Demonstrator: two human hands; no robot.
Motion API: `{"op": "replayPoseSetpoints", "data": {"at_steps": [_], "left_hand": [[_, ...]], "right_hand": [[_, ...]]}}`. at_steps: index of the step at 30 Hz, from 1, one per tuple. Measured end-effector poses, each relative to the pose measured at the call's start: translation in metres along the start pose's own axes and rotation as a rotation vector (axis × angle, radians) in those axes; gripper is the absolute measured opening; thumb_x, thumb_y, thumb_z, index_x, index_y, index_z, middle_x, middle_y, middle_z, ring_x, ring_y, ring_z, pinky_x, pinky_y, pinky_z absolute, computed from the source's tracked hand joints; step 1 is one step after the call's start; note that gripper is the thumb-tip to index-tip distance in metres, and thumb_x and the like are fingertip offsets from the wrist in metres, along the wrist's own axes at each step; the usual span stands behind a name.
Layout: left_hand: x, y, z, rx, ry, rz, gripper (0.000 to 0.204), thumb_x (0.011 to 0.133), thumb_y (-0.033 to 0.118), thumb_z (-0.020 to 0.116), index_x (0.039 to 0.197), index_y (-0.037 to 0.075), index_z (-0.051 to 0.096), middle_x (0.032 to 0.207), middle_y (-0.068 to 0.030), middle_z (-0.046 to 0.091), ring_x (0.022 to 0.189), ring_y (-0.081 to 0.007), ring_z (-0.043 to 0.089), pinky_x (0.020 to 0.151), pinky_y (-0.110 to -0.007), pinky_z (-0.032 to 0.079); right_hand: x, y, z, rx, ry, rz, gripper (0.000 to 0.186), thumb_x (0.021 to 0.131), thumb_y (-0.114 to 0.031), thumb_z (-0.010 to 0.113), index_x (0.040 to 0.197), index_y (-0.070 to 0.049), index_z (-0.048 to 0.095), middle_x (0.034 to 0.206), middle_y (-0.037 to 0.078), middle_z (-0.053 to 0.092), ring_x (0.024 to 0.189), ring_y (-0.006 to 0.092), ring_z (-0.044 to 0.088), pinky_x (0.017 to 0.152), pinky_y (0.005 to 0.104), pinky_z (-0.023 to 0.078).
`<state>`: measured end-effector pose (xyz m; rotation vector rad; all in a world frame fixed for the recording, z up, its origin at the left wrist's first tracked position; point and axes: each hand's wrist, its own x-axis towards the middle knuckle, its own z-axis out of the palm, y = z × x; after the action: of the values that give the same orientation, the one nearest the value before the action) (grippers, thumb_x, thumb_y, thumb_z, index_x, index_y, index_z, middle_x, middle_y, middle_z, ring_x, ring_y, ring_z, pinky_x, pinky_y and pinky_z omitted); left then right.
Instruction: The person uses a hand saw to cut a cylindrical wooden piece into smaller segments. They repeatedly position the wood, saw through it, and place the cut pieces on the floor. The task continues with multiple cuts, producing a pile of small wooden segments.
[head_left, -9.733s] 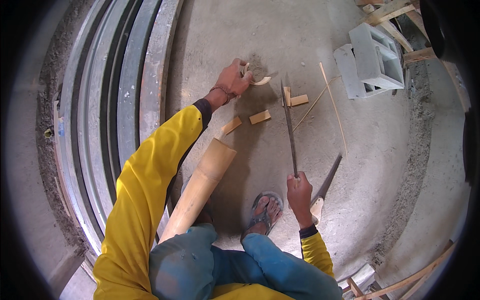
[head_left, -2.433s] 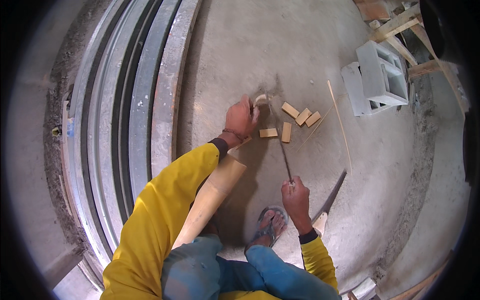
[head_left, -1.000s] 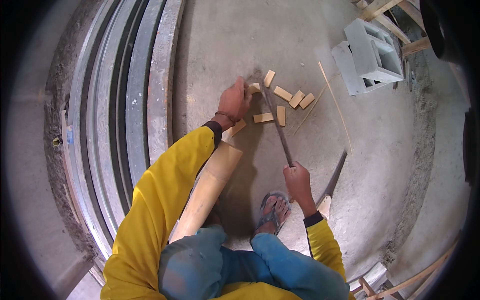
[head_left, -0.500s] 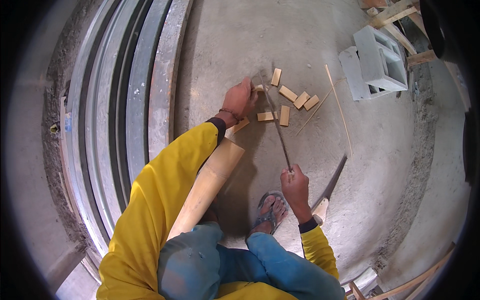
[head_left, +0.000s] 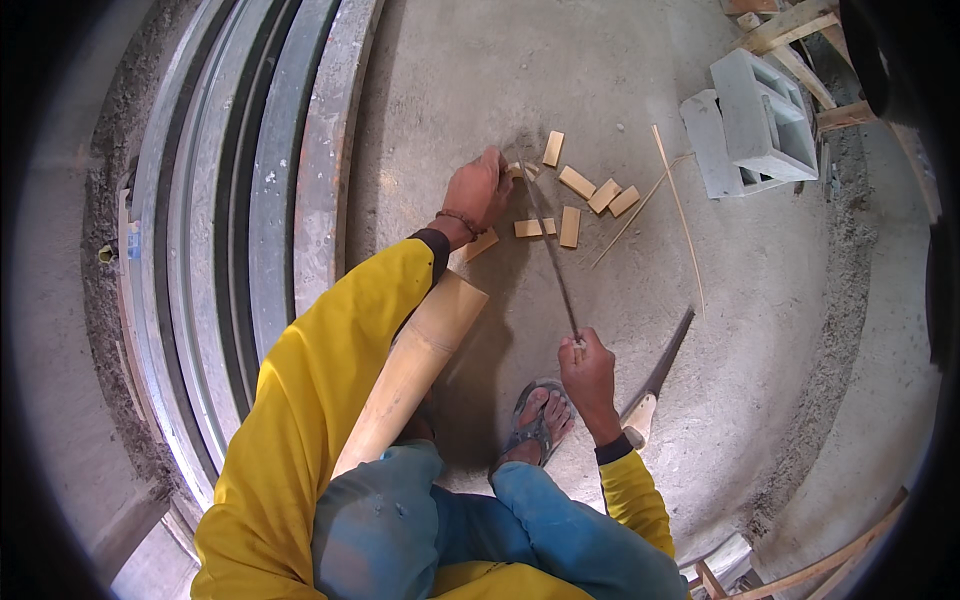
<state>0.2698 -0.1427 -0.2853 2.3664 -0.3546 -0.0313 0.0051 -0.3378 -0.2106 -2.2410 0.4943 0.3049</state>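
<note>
While R hand (head_left: 588, 372) holds blade (head_left: 555, 257), saw (head_left: 661, 373) nr, conc. blks (head_left: 736, 112) beyond.

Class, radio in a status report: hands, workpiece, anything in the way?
Left hand gripping small bamboo piece. Right hand holding long blade, crossing that piece in view. Loose flat pieces nearby, one also crossed.

Wood pieces (head_left: 569, 227) on floor (head_left: 750, 300) between beams (head_left: 322, 150) and block (head_left: 742, 110) (handsaw (head_left: 662, 372) right of foot (head_left: 540, 418))

Metal beams (head_left: 279, 175) left — hollow block (head_left: 738, 112) right
</note>
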Motion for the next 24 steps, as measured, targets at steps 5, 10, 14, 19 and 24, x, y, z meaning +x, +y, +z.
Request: {"op": "replayPoseSetpoints", "data": {"at_steps": [5,10,14,19,24], "left_hand": [[-0.001,0.002,0.0,-0.009,0.006,0.004,0.024,0.09,0.018,0.072,0.102,0.003,0.057,0.087,-0.021,0.072,0.081,-0.0425,0.072,0.072,-0.05,0.057],[-0.001,0.002,0.0,-0.002,-0.011,-0.013,0.025,0.09,0.018,0.073,0.102,0.003,0.057,0.087,-0.0207,0.072,0.081,-0.0428,0.071,0.072,-0.05,0.057],[0.0,0.003,0.002,0.001,0.002,-0.011,0.024,0.09,0.018,0.073,0.101,0.004,0.057,0.086,-0.0207,0.072,0.081,-0.0433,0.071,0.072,-0.05,0.056],[-0.001,0.003,0.002,0.015,-0.024,-0.026,0.026,0.091,0.019,0.073,0.103,0.003,0.057,0.087,-0.0198,0.072,0.082,-0.0427,0.071,0.073,-0.05,0.056],[-0.005,0.01,-0.006,-0.102,-0.076,-0.025,0.034,0.091,0.021,0.073,0.114,0.003,0.056,0.089,-0.0169,0.072,0.083,-0.0403,0.071,0.074,-0.048,0.056]], "right_hand": [[0.0,-0.003,-0.002,-0.022,-0.02,0.011,0.023,0.097,-0.023,0.064,0.103,-0.001,0.065,0.075,0.024,0.068,0.077,0.0478,0.07,0.066,0.0526,0.054],[-0.001,-0.02,-0.009,0.068,0.053,-0.024,0.021,0.096,-0.021,0.064,0.101,0.0,0.064,0.073,0.023,0.068,0.076,0.0469,0.07,0.064,0.0511,0.053],[0.002,-0.019,-0.006,0.096,0.078,-0.07,0.02,0.097,-0.019,0.064,0.101,0.0,0.064,0.073,0.024,0.067,0.074,0.0463,0.07,0.063,0.0509,0.053],[0.009,-0.005,0.0,-0.03,0.024,-0.041,0.02,0.098,-0.019,0.063,0.102,0.0,0.064,0.072,0.024,0.067,0.073,0.0459,0.07,0.064,0.0506,0.052],[0.007,-0.008,-0.005,-0.015,0.03,-0.042,0.02,0.098,-0.02,0.063,0.101,0.0,0.064,0.071,0.023,0.067,0.073,0.0457,0.07,0.063,0.0506,0.052]]}}
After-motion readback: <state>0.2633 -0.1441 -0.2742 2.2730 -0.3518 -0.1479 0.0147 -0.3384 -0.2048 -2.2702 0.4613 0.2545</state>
